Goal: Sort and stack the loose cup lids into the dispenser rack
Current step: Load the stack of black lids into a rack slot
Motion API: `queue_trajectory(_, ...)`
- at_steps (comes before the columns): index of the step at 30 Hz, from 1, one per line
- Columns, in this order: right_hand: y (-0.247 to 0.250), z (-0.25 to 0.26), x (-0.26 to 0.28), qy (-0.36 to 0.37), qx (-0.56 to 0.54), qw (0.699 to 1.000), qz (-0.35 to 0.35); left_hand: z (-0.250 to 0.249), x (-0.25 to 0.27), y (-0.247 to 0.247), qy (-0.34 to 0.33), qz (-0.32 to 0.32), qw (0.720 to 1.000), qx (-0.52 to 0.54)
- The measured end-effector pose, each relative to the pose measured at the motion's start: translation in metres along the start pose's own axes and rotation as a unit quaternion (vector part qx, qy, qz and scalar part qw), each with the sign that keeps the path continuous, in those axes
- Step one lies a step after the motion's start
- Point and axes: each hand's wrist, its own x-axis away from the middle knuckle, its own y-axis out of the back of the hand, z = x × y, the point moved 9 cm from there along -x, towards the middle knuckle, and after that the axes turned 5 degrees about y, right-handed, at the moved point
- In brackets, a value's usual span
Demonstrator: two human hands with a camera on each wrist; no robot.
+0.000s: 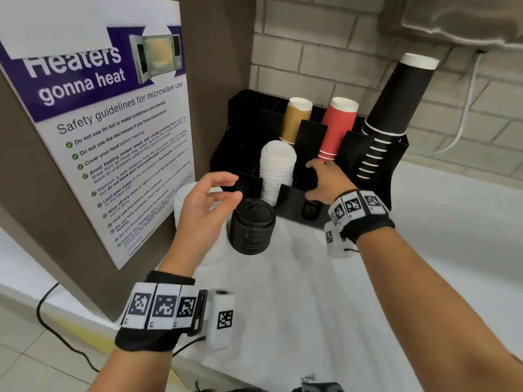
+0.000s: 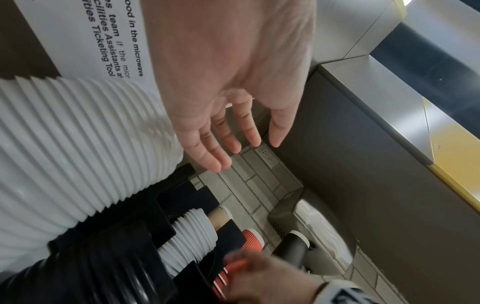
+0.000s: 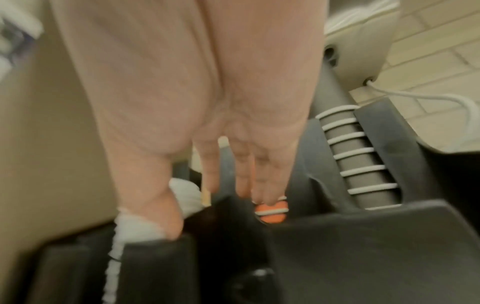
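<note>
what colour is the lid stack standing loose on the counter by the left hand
Black lid stack, clearest in the head view.

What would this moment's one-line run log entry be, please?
left hand: open, above black lid stack | right hand: open, in rack

Black lids [image 1: 252, 226] stacked upright on the bench, just in front of the black dispenser rack [image 1: 396, 154]. White lids [image 1: 276, 171] leaning stacked in its front-left slot; more white lids [image 1: 181, 205] standing left.

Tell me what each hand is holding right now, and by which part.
Neither holds anything. The left hand hovers open above the black lid stack. The right hand reaches open-fingered into the dispenser rack, thumb at a divider.
</note>
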Motion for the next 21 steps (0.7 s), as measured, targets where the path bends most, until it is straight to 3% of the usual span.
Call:
queue_trajectory(2,0.012,0.029,0.014,0.062,-0.096,0.99,-0.085,0.001,-0.001,0.0,0.001,-0.002,1.0,0.0)
queue_trajectory(3,0.007,0.046,0.02,0.089,-0.129,0.985,-0.078,0.0,-0.001,0.0,-0.001,-0.002,1.0,0.003)
queue_trajectory(7,-0.049,0.093,0.035,0.128,-0.119,0.981,0.084,-0.003,-0.003,-0.005,-0.007,0.002,1.0,0.014)
queue_trajectory(11,-0.078,0.099,0.036,0.101,-0.132,0.979,0.12,-0.003,-0.004,-0.006,-0.01,0.008,1.0,0.02)
queue_trajectory(18,-0.085,0.097,0.033,0.079,-0.152,0.981,0.094,0.002,-0.007,-0.002,-0.007,0.007,1.0,0.025)
queue_trajectory(21,-0.063,0.092,0.034,0.076,-0.194,0.978,0.025,0.003,-0.008,-0.004,-0.008,0.01,0.999,0.034)
